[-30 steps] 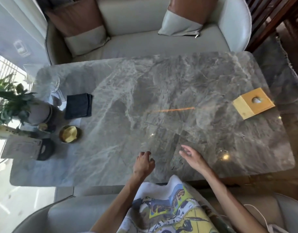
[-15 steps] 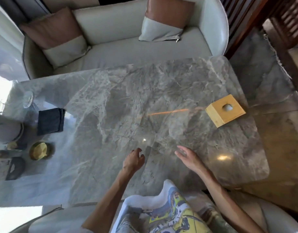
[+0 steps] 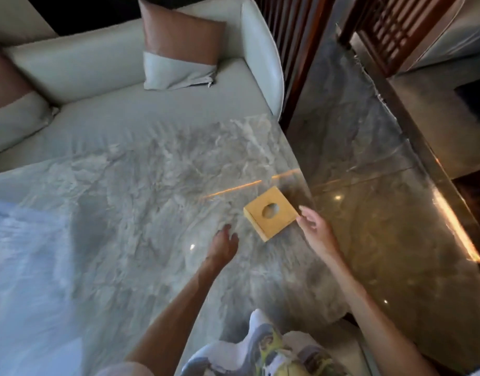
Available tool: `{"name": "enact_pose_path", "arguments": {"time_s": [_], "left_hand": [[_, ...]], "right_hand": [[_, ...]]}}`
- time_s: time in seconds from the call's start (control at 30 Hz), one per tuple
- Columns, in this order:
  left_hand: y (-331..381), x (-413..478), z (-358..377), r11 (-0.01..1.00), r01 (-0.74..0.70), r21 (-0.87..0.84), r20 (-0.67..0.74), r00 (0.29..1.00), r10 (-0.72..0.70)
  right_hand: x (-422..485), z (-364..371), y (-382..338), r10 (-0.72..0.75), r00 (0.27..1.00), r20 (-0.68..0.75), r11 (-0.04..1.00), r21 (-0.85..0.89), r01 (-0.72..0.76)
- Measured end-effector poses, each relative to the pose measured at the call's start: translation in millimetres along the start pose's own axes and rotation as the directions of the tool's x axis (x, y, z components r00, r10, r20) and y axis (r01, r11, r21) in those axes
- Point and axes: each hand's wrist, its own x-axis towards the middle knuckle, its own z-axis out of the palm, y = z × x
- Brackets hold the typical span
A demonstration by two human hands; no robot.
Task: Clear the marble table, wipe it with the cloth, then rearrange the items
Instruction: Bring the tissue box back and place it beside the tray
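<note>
Yellow box (image 3: 271, 213) sits near counter (image 3: 130, 213) edge; right hand (image 3: 316, 232) just beside it, left hand (image 3: 222, 246) near, both empty.

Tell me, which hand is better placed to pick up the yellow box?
Probably the right hand: its open fingers are at the right corner of the yellow box, while the left hand is short of it over the table.
</note>
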Motion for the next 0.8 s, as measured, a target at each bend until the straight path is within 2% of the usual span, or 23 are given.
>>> {"name": "enact_pose_path", "arguments": {"time_s": [0.07, 0.13, 0.23, 0.3, 0.37, 0.43, 0.57, 0.63, 0.8], "left_hand": [[26, 27, 1, 0.998, 0.001, -0.059, -0.032, 0.999, -0.003], [50, 44, 1, 0.993, 0.021, -0.116, -0.006, 1.000, -0.022], [83, 56, 3, 0.915, 0.243, -0.322, 0.207, 0.961, -0.183], [92, 63, 10, 0.909, 0.306, -0.281, 0.242, 0.940, -0.242], [89, 67, 16, 0.941, 0.279, -0.191, 0.177, 0.953, -0.246], [81, 66, 21, 0.945, 0.269, -0.184, 0.155, 0.958, -0.243], [50, 44, 19, 0.933, 0.317, -0.173, 0.199, 0.939, -0.282], [26, 29, 16, 0.897, 0.375, -0.235, 0.207, 0.921, -0.331], [-51, -23, 1, 0.810, 0.433, -0.396, 0.117, 0.898, -0.424]], "right_hand": [[30, -3, -3, 0.080, 0.996, 0.043, 0.997, 0.002, -0.080], [57, 10, 0, 0.139, 0.983, 0.120, 0.990, 0.012, -0.141], [84, 42, 7, 0.197, 0.963, 0.184, 0.980, -0.049, -0.191], [92, 60, 18, 0.239, 0.963, 0.128, 0.969, -0.096, -0.228], [89, 66, 17, 0.258, 0.963, 0.075, 0.961, -0.126, -0.248], [83, 69, 11, 0.276, 0.960, 0.049, 0.957, -0.108, -0.269], [53, 84, -4, 0.223, 0.969, 0.104, 0.967, -0.150, -0.207], [30, 100, -14, 0.178, 0.968, 0.175, 0.974, -0.171, -0.148], [-31, 160, -34, 0.111, 0.939, 0.327, 0.983, -0.172, -0.056]]}}
